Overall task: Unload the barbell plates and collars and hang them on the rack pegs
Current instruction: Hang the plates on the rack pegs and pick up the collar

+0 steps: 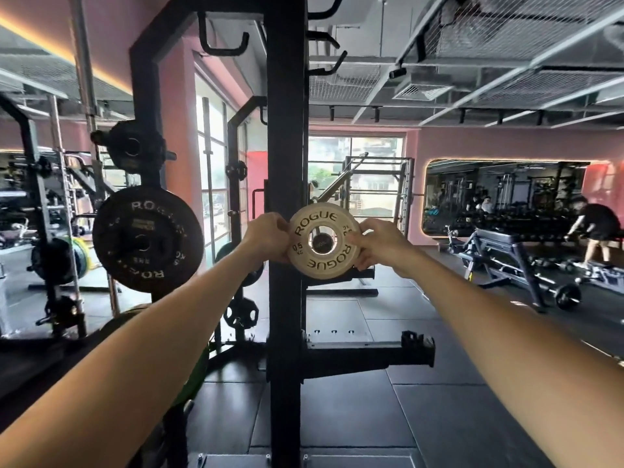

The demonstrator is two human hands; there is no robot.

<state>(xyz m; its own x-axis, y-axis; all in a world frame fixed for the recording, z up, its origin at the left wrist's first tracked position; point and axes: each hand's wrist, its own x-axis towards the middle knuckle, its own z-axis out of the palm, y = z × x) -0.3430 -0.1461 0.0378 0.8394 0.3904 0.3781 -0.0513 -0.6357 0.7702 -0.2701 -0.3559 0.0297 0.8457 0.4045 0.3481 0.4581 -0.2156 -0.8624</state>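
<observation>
At the far left, a second rack (50, 211) stood crowded with dark gear, too murky to sort out. Nearer in, a large black plate (148, 238) lettered ROGUE hung on a peg, with a smaller black plate (134, 147) on a peg above it. Below these, part of a green disc showed behind the left forearm, mostly hidden by it.

Both bare arms reached forward, nearly straight. The left hand (266, 240) had its fingers curled onto the left rim of the small white plate (323, 244), thumb on the face side. This plate, marked ROGUE and 0.5 KG, sat just right of the black rack upright (286, 163), its centre hole ringed around the dark end of a peg (320, 244); how far it had slid on could not be told. The right hand (380, 244) pinched the right rim, fingertips (355, 240) overlapping the printed face.

The upright blocked much of the view behind. Lower on it, a black spotter arm (368, 352) jutted right. Farther right stood a bench (503, 251) and a loaded barbell (560, 288) on the floor, and a blurred person (596, 228) bent over at the frame's edge.
</observation>
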